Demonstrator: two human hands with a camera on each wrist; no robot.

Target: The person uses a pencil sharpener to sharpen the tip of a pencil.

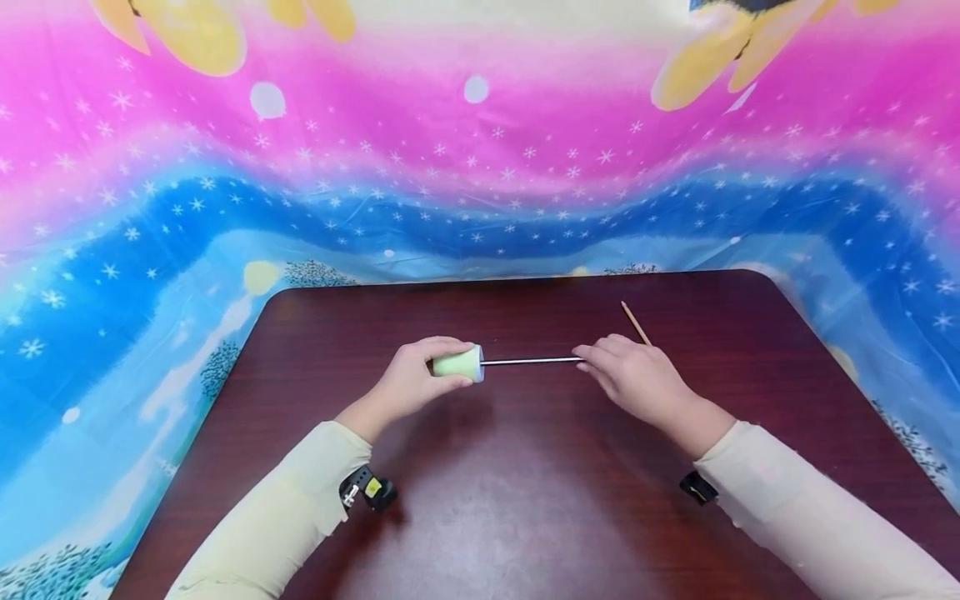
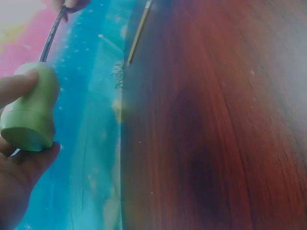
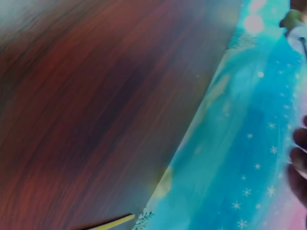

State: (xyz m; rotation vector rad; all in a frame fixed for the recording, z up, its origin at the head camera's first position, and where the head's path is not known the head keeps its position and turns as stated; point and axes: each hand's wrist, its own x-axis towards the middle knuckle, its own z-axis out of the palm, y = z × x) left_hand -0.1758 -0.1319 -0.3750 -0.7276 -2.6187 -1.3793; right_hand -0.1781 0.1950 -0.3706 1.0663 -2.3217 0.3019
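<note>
Stretching past both hands to its far edge, the dark table (image 1: 510, 517) leaves room either side. The left hand (image 1: 408, 377) grips a green cylinder (image 1: 455, 364); the right hand (image 1: 633, 373) pinches a thin rod (image 1: 528, 362) spanning between the hands into the cylinder's pale end. A yellow pencil (image 1: 636, 322) lies just beyond the right hand.

Watching remotely through the head camera, I see a long left sleeve (image 1: 277, 508) of plain cream cloth, with a slightly yellowish tint. The right sleeve (image 1: 810, 508) is also cream, but it looks a little pinker to me. The left hand (image 1: 408, 375) and the right hand (image 1: 637, 379) are both bare. The left wrist device (image 1: 384, 493) is black, with one yellow patch and a silvery, screw-like part. Of the right wrist device (image 1: 699, 488), I see only a small black block.
</note>
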